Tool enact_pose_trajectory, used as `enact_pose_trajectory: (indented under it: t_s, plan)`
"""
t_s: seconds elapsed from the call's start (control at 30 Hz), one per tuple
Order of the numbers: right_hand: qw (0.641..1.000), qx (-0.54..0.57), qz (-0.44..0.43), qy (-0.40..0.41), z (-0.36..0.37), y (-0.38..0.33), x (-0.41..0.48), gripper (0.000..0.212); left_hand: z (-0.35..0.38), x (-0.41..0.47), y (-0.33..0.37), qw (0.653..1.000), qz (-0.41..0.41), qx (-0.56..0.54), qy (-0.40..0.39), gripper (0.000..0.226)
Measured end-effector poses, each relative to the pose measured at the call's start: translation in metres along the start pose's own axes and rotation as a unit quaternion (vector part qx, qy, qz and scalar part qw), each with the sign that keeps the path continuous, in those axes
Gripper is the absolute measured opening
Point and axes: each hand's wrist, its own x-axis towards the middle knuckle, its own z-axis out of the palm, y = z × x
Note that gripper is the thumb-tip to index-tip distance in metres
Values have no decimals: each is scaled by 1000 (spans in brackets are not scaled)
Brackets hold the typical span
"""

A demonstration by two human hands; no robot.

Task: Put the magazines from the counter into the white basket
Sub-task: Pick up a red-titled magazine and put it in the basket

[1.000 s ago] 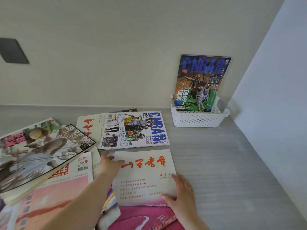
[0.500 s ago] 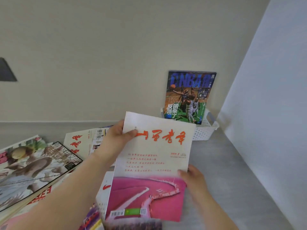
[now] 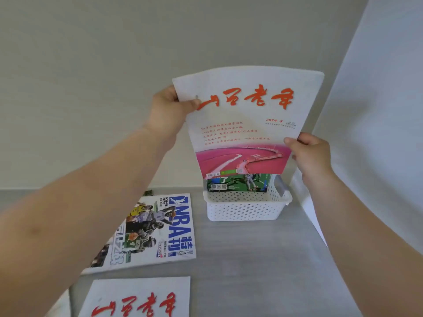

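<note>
Held magazine: the white-covered magazine with a red brush-lettered title and a pink picture along its foot (image 3: 242,124) is upright in the air with its cover towards the camera. Its lower edge hangs just above the back part of the basket.
Left hand: the left hand (image 3: 167,110) grips the magazine's upper left corner, with the thumb on the cover front and the fingers behind.
Right hand: the right hand (image 3: 311,154) pinches the right edge lower down, with the thumb tip on the front.
Hands: well apart, one clamped on each side of the same magazine.
Basket: the white perforated plastic basket (image 3: 245,209) stands on the grey wood-grain bench (image 3: 251,259) by the back wall, near a white side panel (image 3: 377,110) on the right.
Inside the basket: a magazine with a green basketball-court cover (image 3: 238,183) stands upright at the back — only its lower strip shows below the held one.
On the bench: a basketball magazine with blue "NBA" lettering (image 3: 158,229) lies flat to the left of the basket, turned sideways. Nearer the camera, a second white magazine with the same red title (image 3: 137,298) lies flat — the frame's bottom edge cuts it off.
</note>
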Motion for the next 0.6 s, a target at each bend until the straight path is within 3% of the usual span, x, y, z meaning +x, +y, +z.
enact_pose_trajectory:
  t_s: [0.27,0.6]
  plan:
    - [991,22,132,-16,-5,80,46,24,41,35,-71,997,-75,21,4,26]
    - [982,4,191,-1,6,145,69,23,54,51,-135,986,-157,34,35,26]
